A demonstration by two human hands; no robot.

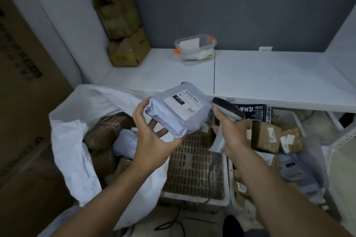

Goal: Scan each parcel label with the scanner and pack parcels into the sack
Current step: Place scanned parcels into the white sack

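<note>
My left hand (152, 138) holds up a grey poly-bag parcel (173, 119) from below, its white label (184, 105) facing up. Right beside it, my right hand (231, 132) grips a grey handheld scanner (225, 113) by the handle, its dark head pointing at the parcel's right edge. The white woven sack (77, 136) stands open at the lower left, with several brown boxes and a grey bag (125, 142) inside it.
A perforated plastic crate (192, 169) sits below the hands. More boxes and bags (269, 136) are piled in a bin to the right. Behind runs a white shelf (269, 79) carrying a clear lidded container (195, 49) and stacked cardboard boxes (123, 29).
</note>
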